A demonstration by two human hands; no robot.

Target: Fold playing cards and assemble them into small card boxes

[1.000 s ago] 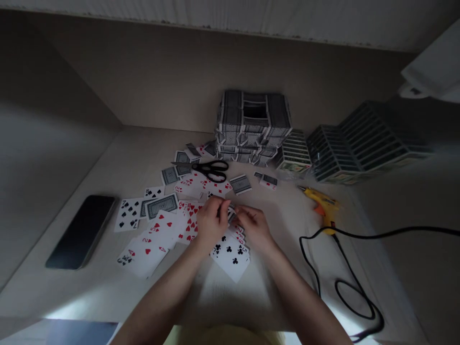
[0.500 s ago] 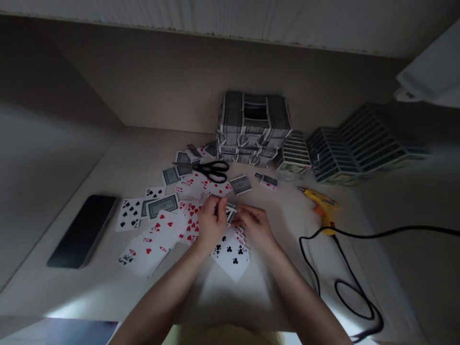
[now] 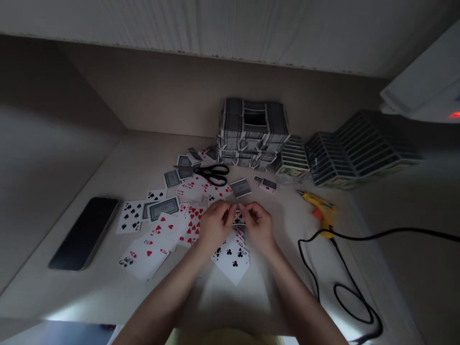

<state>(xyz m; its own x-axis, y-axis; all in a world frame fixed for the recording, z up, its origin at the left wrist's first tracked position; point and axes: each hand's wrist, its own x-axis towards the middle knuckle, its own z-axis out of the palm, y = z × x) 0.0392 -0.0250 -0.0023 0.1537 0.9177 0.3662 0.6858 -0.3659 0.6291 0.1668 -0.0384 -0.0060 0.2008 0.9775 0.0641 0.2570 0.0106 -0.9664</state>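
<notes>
Between my fingertips is a playing card [image 3: 238,218] with black pips, partly hidden by the hands. My left hand [image 3: 217,223] pinches its left side, and my right hand [image 3: 257,224] pinches it from the right. Just below them a fanned pile of playing cards [image 3: 232,262] lies face up, a five of clubs on top. To the left, heart cards [image 3: 190,223] and more face-up cards [image 3: 149,249] overlap. Black-handled scissors [image 3: 212,172] rest on cards beyond my hands.
Behind stands a box-like structure built of cards [image 3: 253,129]. Right of it are boxed card decks [image 3: 293,158] and longer rows [image 3: 359,148]. A yellow glue gun [image 3: 323,208] with a black cord [image 3: 381,231] lies at right. A phone [image 3: 84,233] lies at left.
My right hand has moved in toward my left, and the fingertips of both now meet at the card. The card has turned, showing black pips. The view has tilted slightly.
</notes>
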